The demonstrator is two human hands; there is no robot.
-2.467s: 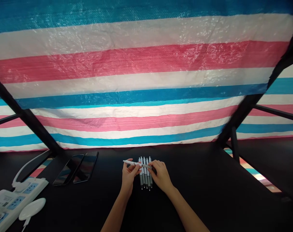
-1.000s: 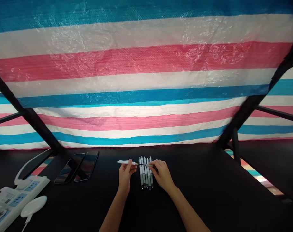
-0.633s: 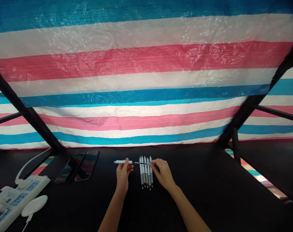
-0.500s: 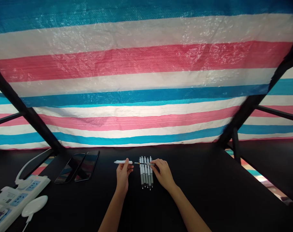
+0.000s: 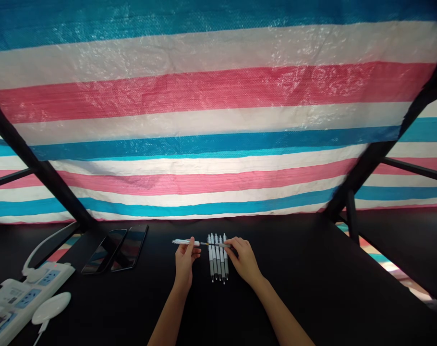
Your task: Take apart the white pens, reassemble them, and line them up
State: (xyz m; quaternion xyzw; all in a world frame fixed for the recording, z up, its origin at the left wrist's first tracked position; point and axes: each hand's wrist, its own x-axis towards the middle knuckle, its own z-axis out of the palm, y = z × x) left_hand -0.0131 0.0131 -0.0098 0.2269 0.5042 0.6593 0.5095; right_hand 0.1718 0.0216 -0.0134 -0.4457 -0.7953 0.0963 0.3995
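Note:
My left hand is closed, pinching a white pen barrel that lies level with its clip end to the left. Between the fingers of my right hand, also closed, is a grey pen grip section. A thin refill sticks out of it to the left, and its tip reaches the barrel's open end; how far it goes in I cannot tell. Several white and grey pens lie side by side on the table, tips toward me, just below the held parts.
Two dark phones lie on the black table at the left. Nearer stand a white power strip and a round white charger with cables. Black frame legs and a striped plastic sheet border the back.
My left hand has moved slightly right with the barrel, closing the gap to the refill. My right hand has barely moved, and the row of pens lies as before.

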